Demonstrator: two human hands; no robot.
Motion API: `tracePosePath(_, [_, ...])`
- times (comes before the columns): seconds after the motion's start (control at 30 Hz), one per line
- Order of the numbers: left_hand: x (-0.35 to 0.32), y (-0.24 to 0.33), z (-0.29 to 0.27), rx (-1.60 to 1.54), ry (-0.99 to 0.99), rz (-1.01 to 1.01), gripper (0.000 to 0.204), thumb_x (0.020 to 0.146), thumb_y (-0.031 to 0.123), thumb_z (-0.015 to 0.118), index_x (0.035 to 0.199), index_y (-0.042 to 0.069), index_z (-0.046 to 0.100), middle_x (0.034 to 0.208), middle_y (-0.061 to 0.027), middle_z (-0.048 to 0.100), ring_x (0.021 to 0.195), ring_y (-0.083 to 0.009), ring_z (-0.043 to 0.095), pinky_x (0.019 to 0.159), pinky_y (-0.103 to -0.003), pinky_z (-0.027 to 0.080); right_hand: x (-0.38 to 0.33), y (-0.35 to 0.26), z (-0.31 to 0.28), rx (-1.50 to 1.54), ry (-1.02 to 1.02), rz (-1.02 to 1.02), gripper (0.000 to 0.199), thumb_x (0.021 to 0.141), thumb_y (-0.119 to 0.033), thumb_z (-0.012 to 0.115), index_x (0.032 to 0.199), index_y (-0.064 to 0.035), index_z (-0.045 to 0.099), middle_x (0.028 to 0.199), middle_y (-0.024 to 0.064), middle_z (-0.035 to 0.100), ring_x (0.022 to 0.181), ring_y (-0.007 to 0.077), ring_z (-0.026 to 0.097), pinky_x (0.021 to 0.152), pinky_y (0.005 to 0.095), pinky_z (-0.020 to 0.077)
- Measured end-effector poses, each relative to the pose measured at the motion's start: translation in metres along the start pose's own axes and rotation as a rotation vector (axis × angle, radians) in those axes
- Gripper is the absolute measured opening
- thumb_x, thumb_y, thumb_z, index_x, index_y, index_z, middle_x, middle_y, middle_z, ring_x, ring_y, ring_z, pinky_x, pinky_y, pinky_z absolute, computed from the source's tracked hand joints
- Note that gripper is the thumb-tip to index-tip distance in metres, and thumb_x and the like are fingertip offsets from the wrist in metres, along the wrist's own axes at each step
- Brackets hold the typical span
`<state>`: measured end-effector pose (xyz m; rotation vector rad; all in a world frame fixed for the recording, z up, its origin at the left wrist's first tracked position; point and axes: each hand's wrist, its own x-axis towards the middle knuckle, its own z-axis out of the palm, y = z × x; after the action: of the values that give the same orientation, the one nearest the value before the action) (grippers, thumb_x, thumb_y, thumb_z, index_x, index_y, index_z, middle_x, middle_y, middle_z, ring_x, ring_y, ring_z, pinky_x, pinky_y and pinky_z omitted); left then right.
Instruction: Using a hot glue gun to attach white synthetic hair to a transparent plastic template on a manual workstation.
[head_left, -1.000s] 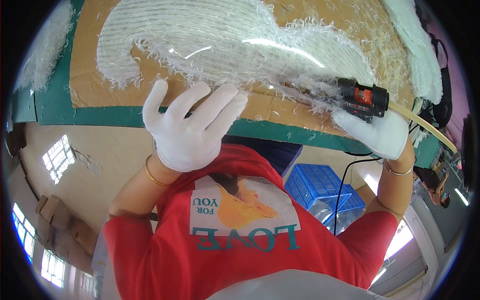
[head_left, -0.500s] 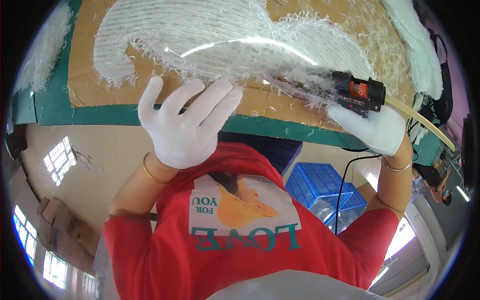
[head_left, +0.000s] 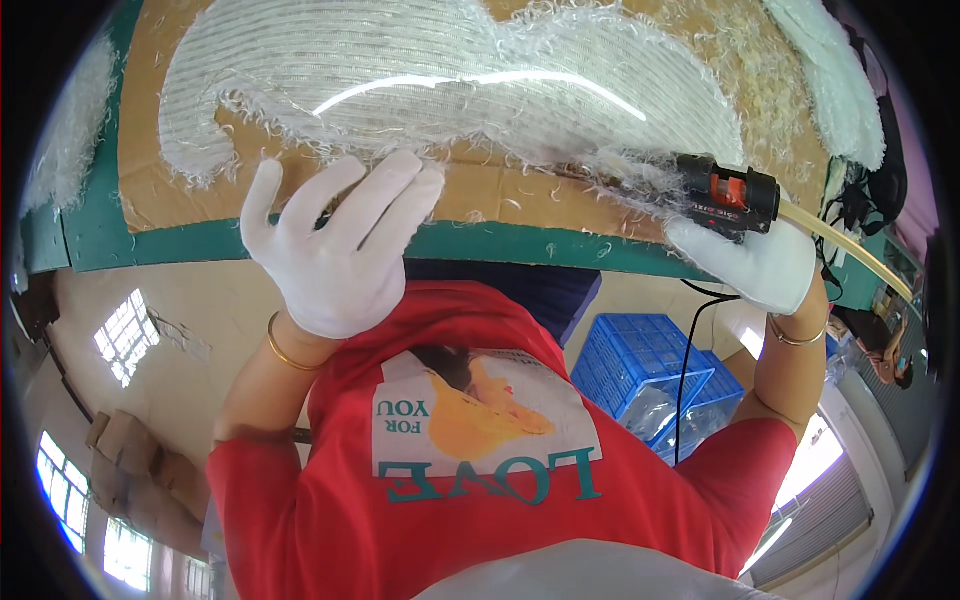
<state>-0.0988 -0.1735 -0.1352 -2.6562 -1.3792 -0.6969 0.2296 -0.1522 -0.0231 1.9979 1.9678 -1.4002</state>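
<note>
A pale ribbed fabric piece (head_left: 330,75) with a frayed, fluffy rim lies on a brown cardboard sheet (head_left: 150,195). My left hand (head_left: 340,250), in a white glove, is open with its fingers spread near the fabric's close edge. Whether its fingertips touch the fabric, I cannot tell. At the right, my white-gloved right hand (head_left: 755,262) is closed round a black-and-red power tool (head_left: 728,197), its fingers partly hidden beneath. Loose fibres cover the tool's front end, which points left along the fabric's near edge.
The green table edge (head_left: 520,246) runs below the cardboard. White fluffy material (head_left: 835,95) lies at the far right, and another fluffy piece (head_left: 75,135) at the left. A yellowish hose (head_left: 850,245) trails from the tool. Blue crates (head_left: 640,365) stand below the table, near a black cable (head_left: 690,345).
My left hand has moved left, fingers still spread. The fabric has shifted slightly left and away. The tool in my right hand sits slightly farther right.
</note>
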Motion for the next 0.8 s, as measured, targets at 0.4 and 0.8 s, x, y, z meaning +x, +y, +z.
tracePosePath(0.4, [-0.004, -0.004, 0.004, 0.026, -0.005, 0.019, 0.023, 0.083, 0.018, 0.065, 0.102, 0.026, 0.076, 0.110, 0.0130, 0.070, 0.100, -0.0119, 0.055, 0.110, -0.044, 0.028, -0.007, 0.003, 0.001, 0.011, 0.009, 0.066, 0.041, 0.083, -0.032, 0.082, 0.110, -0.0019, 0.072, 0.080, 0.0095, 0.070, 0.070, 0.0159, 0.064, 0.069, 0.0313, 0.0537])
tracePosePath(0.8, [-0.007, -0.006, 0.003, 0.025, -0.035, 0.041, 0.031, 0.079, 0.010, 0.060, 0.101, 0.023, 0.078, 0.108, 0.0096, 0.072, 0.099, -0.0136, 0.058, 0.112, -0.042, 0.027, -0.018, 0.022, -0.002, 0.093, -0.036, 0.158, 0.042, 0.090, -0.026, 0.074, 0.126, -0.0042, 0.068, 0.104, 0.0056, 0.074, 0.092, 0.0155, 0.066, 0.087, 0.0308, 0.0522])
